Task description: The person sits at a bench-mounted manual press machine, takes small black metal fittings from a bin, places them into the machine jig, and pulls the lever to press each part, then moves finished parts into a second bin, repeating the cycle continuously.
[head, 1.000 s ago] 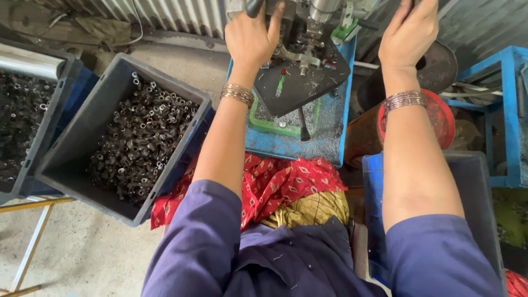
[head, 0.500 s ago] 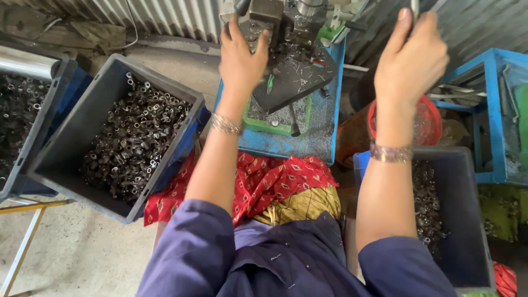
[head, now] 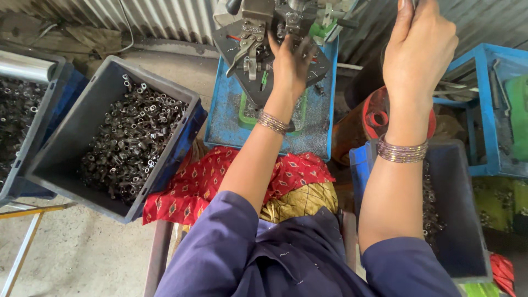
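Dark press plate point(head: 258, 66), long axis away from the sleeves.

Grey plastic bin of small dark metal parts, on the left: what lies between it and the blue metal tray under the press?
Head view: only bare concrete floor between the grey plastic bin and the blue metal tray.

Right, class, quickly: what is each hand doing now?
Left hand: open, fingers spread on the dark press machine.
Right hand: closed around something at the top edge; what cannot be told.

A small metal workshop: a bench press machine point(head: 275, 38), bins of steel parts point(head: 129, 143).
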